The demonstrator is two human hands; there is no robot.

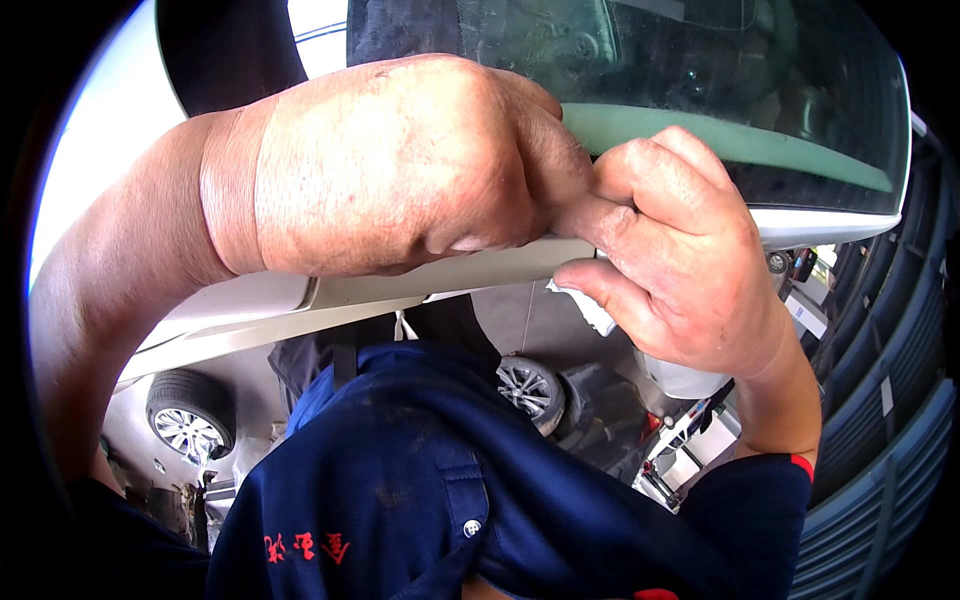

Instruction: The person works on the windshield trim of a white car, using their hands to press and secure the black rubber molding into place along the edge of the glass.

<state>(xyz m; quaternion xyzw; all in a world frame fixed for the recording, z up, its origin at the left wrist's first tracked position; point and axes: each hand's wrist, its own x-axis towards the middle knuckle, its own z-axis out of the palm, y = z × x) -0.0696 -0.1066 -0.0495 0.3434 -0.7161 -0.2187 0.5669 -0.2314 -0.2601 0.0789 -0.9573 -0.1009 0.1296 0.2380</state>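
Observation:
My left hand point(400, 165) is closed in a fist in front of the car, with its knuckles up and its fingertips hidden. My right hand point(690, 250) meets it at the fingers, its own fingers curled in. Below the right thumb a crumpled white piece point(592, 308), paper or cloth, sticks out from the grip. What lies between the two hands cannot be made out. Just beyond them stand the car's glass point(720, 120) and its pale body edge point(400, 285).
On the floor a wheel point(190, 415) lies at the lower left, and another wheel point(530, 390) is beyond my dark blue shirt point(400, 480). Dark plastic sheeting point(605, 420) is beside it. A blue ribbed wall or shutter point(880, 430) runs along the right.

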